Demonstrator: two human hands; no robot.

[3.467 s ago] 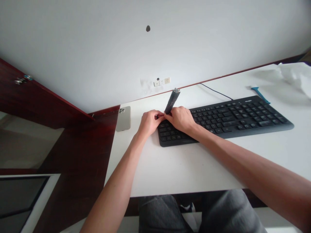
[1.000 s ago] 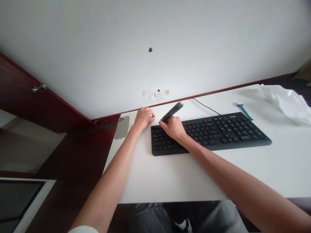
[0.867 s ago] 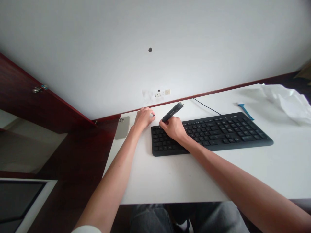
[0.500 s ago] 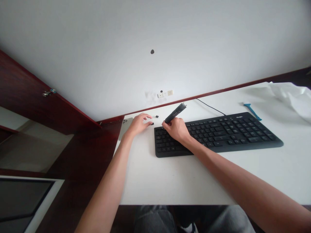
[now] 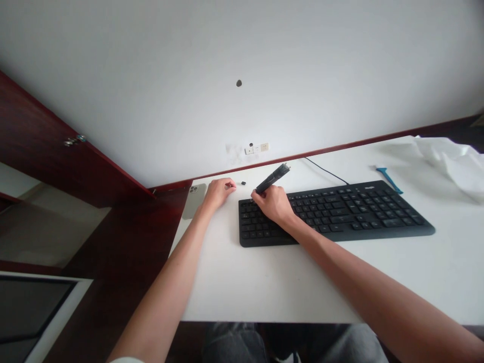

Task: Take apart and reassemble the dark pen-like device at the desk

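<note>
My left hand is over the table just left of the keyboard, thumb and fingers pinched together. A small black keycap seems to be in the pinch, mostly hidden by the fingers. Another black keycap lies on the table just right of those fingertips. My right hand rests over the upper left corner of the black keyboard and is closed round a thick black pen-like tool. Its upper end tilts up and right; the lower tip is at the corner keys, largely covered by my fingers.
A phone lies face down at the table's left edge. Behind the keyboard runs its cable. A blue tool lies beyond its right end, near a crumpled white sheet. The wall with sockets borders the white table.
The fingers of my left hand have closed, and the keycap by my thumb no longer shows on the table. My right hand keeps the tool at the same keyboard corner.
</note>
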